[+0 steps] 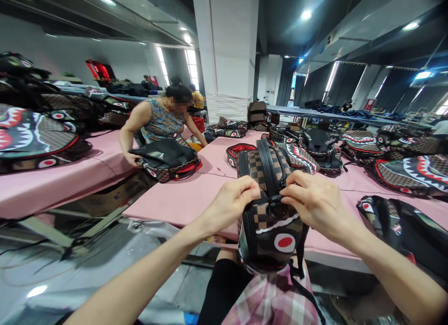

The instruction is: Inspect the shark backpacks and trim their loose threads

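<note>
A brown checkered backpack with a red-and-white eye patch rests across my lap and the table edge, its black top handle facing up. My left hand is closed in a pinch at the zipper edge, left of the handle's base. On the other side, my right hand pinches near the handle's base by a black zipper end. What lies between the fingertips of either hand is too small to make out. A black strap hangs from the backpack's right side.
Across the pink table, a co-worker handles a black backpack. More shark-mouth backpacks lie at the right, with a pile of bags at the left. A white pillar stands behind.
</note>
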`<action>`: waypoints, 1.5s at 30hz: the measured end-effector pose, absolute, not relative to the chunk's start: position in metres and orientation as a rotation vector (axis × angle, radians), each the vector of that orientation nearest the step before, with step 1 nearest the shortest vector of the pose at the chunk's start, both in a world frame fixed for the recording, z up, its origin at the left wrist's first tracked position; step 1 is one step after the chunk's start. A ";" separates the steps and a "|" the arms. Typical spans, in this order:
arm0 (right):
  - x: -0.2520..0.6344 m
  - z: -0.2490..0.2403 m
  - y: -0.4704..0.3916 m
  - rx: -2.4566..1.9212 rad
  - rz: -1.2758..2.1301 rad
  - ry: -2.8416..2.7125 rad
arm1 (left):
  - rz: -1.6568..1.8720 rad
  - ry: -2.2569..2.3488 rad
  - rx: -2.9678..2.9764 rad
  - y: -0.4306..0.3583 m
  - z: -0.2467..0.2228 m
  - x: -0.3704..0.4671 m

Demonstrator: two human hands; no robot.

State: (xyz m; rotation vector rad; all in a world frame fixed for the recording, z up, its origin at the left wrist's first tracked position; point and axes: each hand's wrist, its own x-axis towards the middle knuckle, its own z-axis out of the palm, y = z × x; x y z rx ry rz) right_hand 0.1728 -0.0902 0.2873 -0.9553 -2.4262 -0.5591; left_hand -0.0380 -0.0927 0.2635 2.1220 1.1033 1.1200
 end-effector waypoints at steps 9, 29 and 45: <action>0.186 0.279 -0.077 -0.862 -0.092 -2.264 | 1.161 0.929 1.338 -0.075 0.291 -0.035; 0.191 0.264 -0.089 -1.120 -0.561 -2.173 | 1.261 0.786 1.006 -0.068 0.295 0.000; 0.243 0.284 0.006 -1.306 -0.387 -1.808 | 0.939 1.328 1.932 -0.008 0.329 0.000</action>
